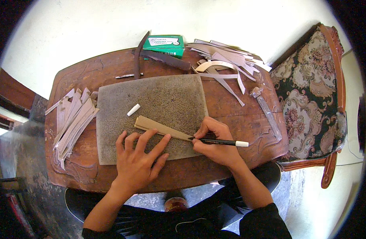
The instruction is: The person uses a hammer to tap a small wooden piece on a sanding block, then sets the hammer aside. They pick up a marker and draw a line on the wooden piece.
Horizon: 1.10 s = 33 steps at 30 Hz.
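Observation:
A tapered tan strip (161, 128), wide at its left end and narrow at its right, lies on a grey speckled mat (151, 89). My left hand (139, 157) is spread open over the mat, with fingertips resting along the strip's near edge. Pinched in my right hand (215, 143) is a black marker pen (218, 141) with a white end pointing right. Its tip meets the strip's narrow end. The white pen cap (133, 110) lies loose on the mat, beyond the strip's wide end.
Pale strips lie in a pile (75, 121) at the left and another (230, 55) at the back right. A hammer (266, 113) rests at the right of the carved wooden table (167, 179). Behind the mat are a green box (163, 44) and dark tools (167, 59). A floral chair (308, 99) stands right.

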Available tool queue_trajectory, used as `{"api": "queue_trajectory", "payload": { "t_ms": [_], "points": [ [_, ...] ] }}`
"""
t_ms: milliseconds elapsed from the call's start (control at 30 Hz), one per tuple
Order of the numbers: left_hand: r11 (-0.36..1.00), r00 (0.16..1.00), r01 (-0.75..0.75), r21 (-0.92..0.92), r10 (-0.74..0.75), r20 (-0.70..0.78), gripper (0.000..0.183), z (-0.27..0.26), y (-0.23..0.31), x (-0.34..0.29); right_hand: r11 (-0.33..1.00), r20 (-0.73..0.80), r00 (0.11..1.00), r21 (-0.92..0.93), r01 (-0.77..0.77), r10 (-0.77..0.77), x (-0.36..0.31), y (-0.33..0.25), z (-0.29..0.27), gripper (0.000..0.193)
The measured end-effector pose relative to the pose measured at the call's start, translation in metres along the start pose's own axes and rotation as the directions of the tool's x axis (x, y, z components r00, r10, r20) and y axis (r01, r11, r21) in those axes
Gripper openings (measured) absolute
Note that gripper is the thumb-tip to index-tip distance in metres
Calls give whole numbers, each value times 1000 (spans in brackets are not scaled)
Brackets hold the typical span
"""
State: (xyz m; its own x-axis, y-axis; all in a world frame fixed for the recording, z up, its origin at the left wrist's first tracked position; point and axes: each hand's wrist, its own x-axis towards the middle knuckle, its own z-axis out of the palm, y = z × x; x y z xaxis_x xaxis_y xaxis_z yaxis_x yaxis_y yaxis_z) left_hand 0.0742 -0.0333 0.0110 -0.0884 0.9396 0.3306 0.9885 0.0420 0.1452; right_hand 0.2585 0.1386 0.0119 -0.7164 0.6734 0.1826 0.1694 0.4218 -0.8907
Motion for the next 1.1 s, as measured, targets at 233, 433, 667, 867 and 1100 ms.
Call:
{"api": "queue_trajectory", "payload": {
  "t_ms": [233, 433, 667, 867, 1100],
  "points": [
    [1000, 1000, -1, 1, 1, -4, 43, 0, 0, 1, 1000, -2, 1000, 13, 7, -7, 0, 2, 0, 23],
    [1000, 1000, 2, -2, -2, -4, 44, 0, 0, 0, 1000, -2, 1000, -10, 11, -11, 0, 2, 0, 22],
    [1000, 1000, -2, -20, 2, 13, 47, -1, 0, 0, 996, 20, 998, 65, -65, 64, 1, 1, -4, 21],
    [1000, 1000, -6, -24, 6, -4, 47, 1, -1, -1, 928, -51, 977, 328, -179, 206, 5, -7, -28, 18],
    [999, 1000, 2, -44, -2, 10, 47, -1, 0, -1, 968, -91, 992, 243, -68, 92, 0, -32, -41, 18]
  ]
}}
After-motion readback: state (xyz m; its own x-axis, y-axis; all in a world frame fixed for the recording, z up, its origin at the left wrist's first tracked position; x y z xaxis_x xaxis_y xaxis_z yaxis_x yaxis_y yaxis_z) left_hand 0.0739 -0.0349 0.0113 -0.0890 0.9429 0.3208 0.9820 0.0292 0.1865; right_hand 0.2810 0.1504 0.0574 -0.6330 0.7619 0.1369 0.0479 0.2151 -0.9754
